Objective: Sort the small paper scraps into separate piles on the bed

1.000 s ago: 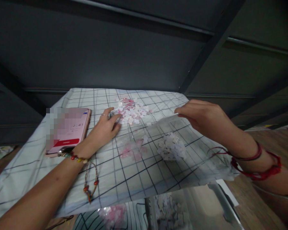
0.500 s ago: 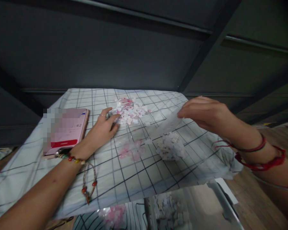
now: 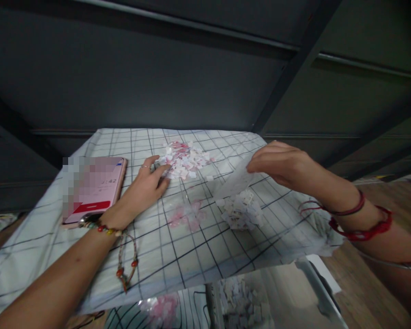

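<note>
My left hand (image 3: pixel 148 185) rests on the checked cloth with its fingers apart, the fingertips touching the left edge of a pile of small white and pink paper pieces (image 3: pixel 187 164). In my right hand (image 3: pixel 277 160) a thin translucent plastic bag (image 3: pixel 233 180) is pinched between thumb and fingers, hanging down to the left. Under the bag's lower end lies a second heap of whitish paper pieces (image 3: pixel 241 211). Between the hands, nearer to me, sit pink pieces in what looks like clear plastic (image 3: pixel 188 215).
A phone (image 3: pixel 97 189) lies on the checked cloth (image 3: pixel 150 256) at left. Below the front edge are a clear box (image 3: pixel 294 292) with paper pieces and a clear bag of pink pieces (image 3: pixel 162 308). A dark panelled wall (image 3: pixel 150 73) stands behind the table.
My right hand has shifted slightly left, bringing the plastic bag with it; the bag now hangs more upright over the whitish heap. My left hand stays in place by the pile.
</note>
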A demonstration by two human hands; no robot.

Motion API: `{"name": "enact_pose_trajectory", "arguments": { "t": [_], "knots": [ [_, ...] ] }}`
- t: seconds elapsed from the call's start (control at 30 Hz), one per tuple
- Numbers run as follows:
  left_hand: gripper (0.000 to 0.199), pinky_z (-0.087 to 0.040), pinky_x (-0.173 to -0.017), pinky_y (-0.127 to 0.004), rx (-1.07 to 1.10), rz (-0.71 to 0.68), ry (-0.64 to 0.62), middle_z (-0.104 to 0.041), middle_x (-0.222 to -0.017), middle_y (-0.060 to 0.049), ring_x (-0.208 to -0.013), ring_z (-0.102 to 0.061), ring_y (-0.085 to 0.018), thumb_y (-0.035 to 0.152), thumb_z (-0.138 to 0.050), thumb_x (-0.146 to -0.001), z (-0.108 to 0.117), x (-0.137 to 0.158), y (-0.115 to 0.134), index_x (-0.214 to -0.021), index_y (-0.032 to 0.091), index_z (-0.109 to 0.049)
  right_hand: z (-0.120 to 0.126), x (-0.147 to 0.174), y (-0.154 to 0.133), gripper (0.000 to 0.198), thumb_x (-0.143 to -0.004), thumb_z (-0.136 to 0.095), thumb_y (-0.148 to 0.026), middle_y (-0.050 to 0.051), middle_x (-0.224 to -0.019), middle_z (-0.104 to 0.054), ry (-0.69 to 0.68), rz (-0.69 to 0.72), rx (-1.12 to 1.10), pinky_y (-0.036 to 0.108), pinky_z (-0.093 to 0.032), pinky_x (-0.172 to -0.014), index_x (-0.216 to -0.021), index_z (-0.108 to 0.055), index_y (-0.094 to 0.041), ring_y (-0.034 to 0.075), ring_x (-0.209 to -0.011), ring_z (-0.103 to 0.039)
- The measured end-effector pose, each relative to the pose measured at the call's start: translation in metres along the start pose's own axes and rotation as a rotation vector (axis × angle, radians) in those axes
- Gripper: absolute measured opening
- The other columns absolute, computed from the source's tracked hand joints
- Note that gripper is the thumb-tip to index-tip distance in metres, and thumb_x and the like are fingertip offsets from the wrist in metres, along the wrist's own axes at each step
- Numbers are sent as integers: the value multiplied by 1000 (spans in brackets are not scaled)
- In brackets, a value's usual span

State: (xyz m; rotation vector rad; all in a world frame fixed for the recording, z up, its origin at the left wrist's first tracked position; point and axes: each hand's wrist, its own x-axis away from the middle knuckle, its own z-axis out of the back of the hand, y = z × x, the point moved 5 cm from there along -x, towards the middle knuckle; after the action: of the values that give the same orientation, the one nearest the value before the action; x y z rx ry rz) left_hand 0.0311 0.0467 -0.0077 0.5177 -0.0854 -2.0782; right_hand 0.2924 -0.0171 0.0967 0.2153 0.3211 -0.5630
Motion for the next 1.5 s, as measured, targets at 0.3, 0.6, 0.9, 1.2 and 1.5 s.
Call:
{"name": "enact_pose_trajectory", "arguments": {
  "t": [0.3, 0.6, 0.9, 1.2, 1.5],
  "knots": [
    [40, -29, -106, -41, -7, -9, 4, -28, -132, -14, -125, -33, -30, 33, -36, -88, 0, -1, 0, -119, 12, -51, -11, -6, 25, 21, -87, -42, -16, 4, -81, -67, 98, -125, 131, 33, -45, -77, -87, -63, -18, 17, -80, -60],
    [42, -28, -107, -41, -21, -17, 13, -28, -131, -17, -125, -34, -31, 31, -36, -88, -1, 0, -1, -119, 8, -52, -17, 4, 29, 20, -89, -42, -19, 2, -77, -67, 78, -72, 120, 29, -43, -76, -85, -63, -18, 14, -75, -61],
    [39, -29, -106, -40, -13, 0, 14, -28, -131, -11, -124, -35, -29, 34, -37, -88, -4, -1, -2, -119, 14, -50, -29, -24, 15, 19, -87, -44, -15, 4, -78, -67, 187, -201, 283, 31, -41, -72, -86, -63, -16, 17, -75, -60],
    [40, -29, -107, -40, -9, 2, 19, -27, -131, -12, -127, -31, -28, 32, -37, -88, -1, 1, -1, -121, 13, -49, -33, -33, 4, 25, -84, -41, -5, 3, -75, -65, 53, -142, 343, 29, -39, -70, -82, -62, -17, 17, -73, -56],
    [41, -30, -106, -41, -11, 12, 11, -27, -131, -14, -126, -32, -30, 32, -37, -87, -1, 0, -1, -120, 11, -50, -38, -35, -3, 24, -84, -40, -7, 5, -76, -64, 95, -210, 368, 30, -38, -68, -84, -63, -16, 17, -74, -54]
  ]
}}
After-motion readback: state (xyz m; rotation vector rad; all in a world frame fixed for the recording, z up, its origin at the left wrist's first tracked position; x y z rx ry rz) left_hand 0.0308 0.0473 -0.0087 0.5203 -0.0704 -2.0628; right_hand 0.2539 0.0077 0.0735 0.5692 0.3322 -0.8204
